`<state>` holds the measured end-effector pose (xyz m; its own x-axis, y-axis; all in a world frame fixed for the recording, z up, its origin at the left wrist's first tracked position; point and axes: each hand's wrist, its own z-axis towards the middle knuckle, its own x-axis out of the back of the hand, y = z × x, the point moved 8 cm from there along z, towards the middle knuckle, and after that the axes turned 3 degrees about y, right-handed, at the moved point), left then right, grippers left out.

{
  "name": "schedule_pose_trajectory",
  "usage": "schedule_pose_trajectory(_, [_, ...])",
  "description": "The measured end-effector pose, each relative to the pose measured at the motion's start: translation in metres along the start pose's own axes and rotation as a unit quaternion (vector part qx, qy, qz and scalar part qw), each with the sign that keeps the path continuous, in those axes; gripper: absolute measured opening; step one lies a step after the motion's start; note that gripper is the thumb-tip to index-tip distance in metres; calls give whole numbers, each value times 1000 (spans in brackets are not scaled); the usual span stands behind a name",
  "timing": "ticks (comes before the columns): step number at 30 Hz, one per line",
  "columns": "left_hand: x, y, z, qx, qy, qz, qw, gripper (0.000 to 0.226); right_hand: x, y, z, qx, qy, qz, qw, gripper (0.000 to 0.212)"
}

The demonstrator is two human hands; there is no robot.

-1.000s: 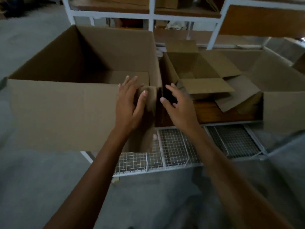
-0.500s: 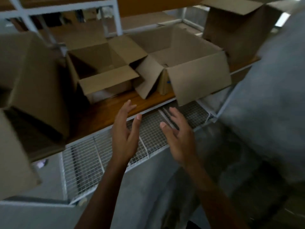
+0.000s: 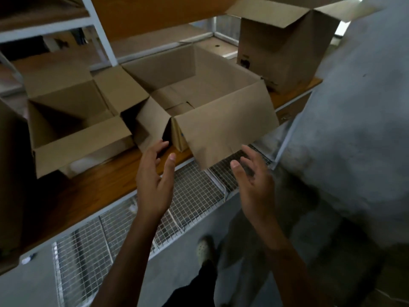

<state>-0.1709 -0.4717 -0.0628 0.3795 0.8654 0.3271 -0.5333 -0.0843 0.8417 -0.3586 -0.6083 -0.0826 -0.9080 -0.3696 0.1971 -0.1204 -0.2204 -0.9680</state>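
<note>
Cardboard everywhere: found the open box (image 3: 199, 103) mid-frame on the wooden shelf (image 3: 99, 185), with front flap (image 3: 225, 127) hanging down between both palms. Gripped nothing with left hand (image 3: 155, 185) or right hand (image 3: 256, 187), fingers spread, equally near.

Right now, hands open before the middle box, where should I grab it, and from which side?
Come from the front, one hand per side. The box sits open on the shelf, its front flap hanging over the edge, so the front gives only loose card. Probably best: left hand on the left wall behind the splayed side flap, right hand on the right wall.
</note>
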Motion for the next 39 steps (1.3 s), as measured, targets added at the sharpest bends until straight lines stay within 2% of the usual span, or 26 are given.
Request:
schedule_pose_trajectory(4, [-32,-16,53,29,26,2,999,24,0,4,63,3,24,-24,999,47])
schedule_pose_trajectory(8, [-63,-46,117,63,52,29,996,30,-9,2,142,30,47,-58,997,47])
schedule_pose_trajectory(13, [-87,-72,186,74,46,109,990,32,-21,-1,244,44,74,-108,990,47])
schedule_pose_trajectory(17, [-99,-111,217,175,54,167,969,38,-27,14,319,41,93,-171,980,51])
schedule_pose_trajectory(19, [-103,-127,222,218,70,138,964,43,-31,27,354,20,75,-229,970,59])
schedule_pose_trajectory(23, [-108,-135,222,227,118,92,962,50,-32,52,420,-20,22,-357,933,75])
schedule_pose_trajectory(26, [-111,-132,218,256,155,84,950,55,-37,74,447,-54,-19,-400,915,72])
schedule_pose_trajectory(29, [-111,-126,218,275,182,101,939,56,-39,82,453,-46,-23,-382,923,68])
schedule_pose_trajectory(31, [-107,-124,216,283,207,102,931,54,-35,81,453,-24,-17,-336,941,63])
schedule_pose_trajectory(34, [-102,-112,208,271,237,160,919,49,-18,89,453,-45,-10,-250,967,55])
schedule_pose_trajectory(39, [-106,-94,193,276,279,181,902,46,3,98,453,-38,-87,-205,974,55])
